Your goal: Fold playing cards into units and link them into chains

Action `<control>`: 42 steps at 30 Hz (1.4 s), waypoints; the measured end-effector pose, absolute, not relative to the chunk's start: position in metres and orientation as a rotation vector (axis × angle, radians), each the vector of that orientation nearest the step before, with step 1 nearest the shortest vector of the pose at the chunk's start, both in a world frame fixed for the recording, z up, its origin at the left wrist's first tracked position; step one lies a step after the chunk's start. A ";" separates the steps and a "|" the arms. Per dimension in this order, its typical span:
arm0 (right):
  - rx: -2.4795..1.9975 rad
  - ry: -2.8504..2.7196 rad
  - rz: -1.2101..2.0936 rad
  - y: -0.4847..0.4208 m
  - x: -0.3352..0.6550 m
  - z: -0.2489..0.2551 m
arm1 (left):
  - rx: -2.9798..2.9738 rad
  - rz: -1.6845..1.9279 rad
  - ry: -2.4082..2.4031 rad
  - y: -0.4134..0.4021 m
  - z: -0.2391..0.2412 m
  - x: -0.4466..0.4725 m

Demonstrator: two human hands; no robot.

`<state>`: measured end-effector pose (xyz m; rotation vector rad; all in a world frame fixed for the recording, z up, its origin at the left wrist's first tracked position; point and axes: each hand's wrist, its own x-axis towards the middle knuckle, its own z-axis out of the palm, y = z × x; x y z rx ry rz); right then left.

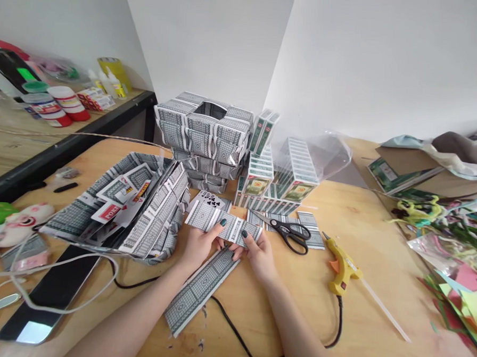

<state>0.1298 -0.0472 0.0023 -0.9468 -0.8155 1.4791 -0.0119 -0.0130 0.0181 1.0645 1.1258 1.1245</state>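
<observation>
My left hand [200, 246] and my right hand [257, 252] both pinch a strip of joined playing cards [224, 224], grey patterned backs up, held just above the wooden table [380, 218]. Thumbs lie on top, fingers underneath. A second, longer strip of cards [200, 289] lies flat on the table below my hands. Behind the held strip a single card [211, 201] lies face up, showing clubs.
A box built from cards [203, 136] stands at the back, a folded card sheet [125, 207] to its left. Stacked card packs [276, 178], scissors [291, 234], a yellow glue gun [342, 269] and paper scraps [458, 259] lie right. A phone [52, 291] and cables lie left.
</observation>
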 end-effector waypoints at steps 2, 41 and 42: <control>-0.941 -0.820 1.483 -0.047 0.131 0.002 | 1.081 1.119 1.119 -0.012 0.017 -0.012; -1.254 -0.896 1.238 -0.043 0.144 -0.003 | 1.507 1.148 1.378 -0.001 0.007 -0.030; -1.261 -0.906 1.231 -0.043 0.144 -0.003 | 1.497 1.131 1.386 -0.001 0.007 -0.030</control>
